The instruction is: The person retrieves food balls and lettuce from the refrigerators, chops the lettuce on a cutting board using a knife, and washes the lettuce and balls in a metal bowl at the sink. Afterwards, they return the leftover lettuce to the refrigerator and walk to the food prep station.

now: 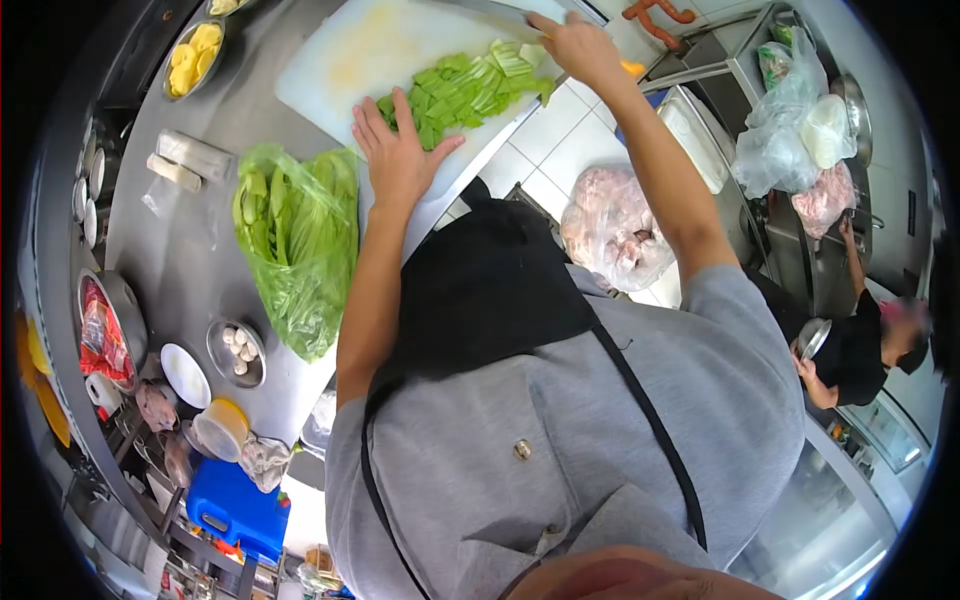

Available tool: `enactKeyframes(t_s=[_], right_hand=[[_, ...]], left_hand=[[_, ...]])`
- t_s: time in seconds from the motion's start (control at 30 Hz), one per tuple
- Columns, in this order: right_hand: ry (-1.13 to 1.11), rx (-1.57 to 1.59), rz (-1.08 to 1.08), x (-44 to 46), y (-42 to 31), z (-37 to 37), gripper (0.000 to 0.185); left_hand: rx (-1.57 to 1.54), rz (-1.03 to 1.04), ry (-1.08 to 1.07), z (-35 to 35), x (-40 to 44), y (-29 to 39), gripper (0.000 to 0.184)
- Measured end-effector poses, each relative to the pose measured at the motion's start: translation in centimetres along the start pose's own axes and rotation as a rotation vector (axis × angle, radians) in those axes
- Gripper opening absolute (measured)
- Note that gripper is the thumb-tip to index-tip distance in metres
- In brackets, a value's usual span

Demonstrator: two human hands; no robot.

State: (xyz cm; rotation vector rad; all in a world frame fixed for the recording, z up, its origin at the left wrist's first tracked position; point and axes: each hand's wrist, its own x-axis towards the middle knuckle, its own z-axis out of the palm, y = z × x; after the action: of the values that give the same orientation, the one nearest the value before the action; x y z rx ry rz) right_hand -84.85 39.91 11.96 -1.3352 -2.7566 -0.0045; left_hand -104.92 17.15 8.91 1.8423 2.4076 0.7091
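Chopped green leafy vegetable lies in a long pile on the white cutting board, paler stem pieces toward its right end. My left hand is open, fingers spread against the left end of the pile and the board's near edge. At the top, my right hand is closed around a knife. Its blade points left over the board's far side, partly cut off by the frame edge. Beside my left forearm, a clear plastic bag holds whole leafy greens.
On the steel counter are a bowl of yellow slices, a bowl of white mushroom-like pieces and a white plate. A bag of raw meat sits below, right. Another person holds a metal bowl at right.
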Motion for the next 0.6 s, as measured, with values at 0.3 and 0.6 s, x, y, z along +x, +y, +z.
enactKeyframes(t_s=[0.3, 0.6], right_hand=[[-0.134, 0.389, -0.082, -3.3, -1.7, 0.3, 0.089], [-0.385, 0.605, -0.265, 4.2, -8.5, 2.2, 0.055]], left_hand=[[-0.381, 0.065, -0.173, 1.2, 4.4, 1.7, 0.117], [-0.735, -0.004, 0.104, 4.9, 7.7, 2.0, 0.074]])
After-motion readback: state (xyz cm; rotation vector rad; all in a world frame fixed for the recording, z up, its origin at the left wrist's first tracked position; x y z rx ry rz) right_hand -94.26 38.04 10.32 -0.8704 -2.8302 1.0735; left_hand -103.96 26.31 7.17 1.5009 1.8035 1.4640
